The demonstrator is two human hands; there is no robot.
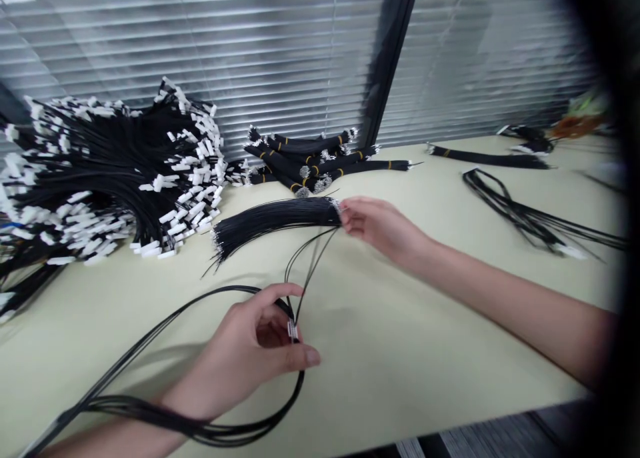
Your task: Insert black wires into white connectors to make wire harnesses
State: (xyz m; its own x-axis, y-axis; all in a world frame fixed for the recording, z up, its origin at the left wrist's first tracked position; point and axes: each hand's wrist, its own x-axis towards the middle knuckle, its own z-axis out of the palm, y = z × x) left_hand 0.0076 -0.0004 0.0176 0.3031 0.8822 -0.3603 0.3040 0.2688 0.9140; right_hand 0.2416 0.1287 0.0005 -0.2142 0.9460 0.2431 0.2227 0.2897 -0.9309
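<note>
In the lower middle, my left hand (250, 341) curls around a looped black cable harness (240, 438) with a small white connector (293, 329) near the fingertips. Thumb and index finger stand apart at either end of the connector. Thin black wires (311, 268) run up from it towards my right hand (373, 221). There the fingers are pinched together on a black wire, at the right end of a loose bundle of cut black wires (275, 221) with bare silvery tips. The exact hold of the right fingertips is partly hidden.
A big heap of black cables with white connectors (125, 158) lies at the left. Behind the bundle are piled several wire bundles with yellow bands (310, 158). Another bundle (485, 157) and a folded cable (520, 211) lie to the right. Window blinds (300, 58) stand behind the table (400, 351).
</note>
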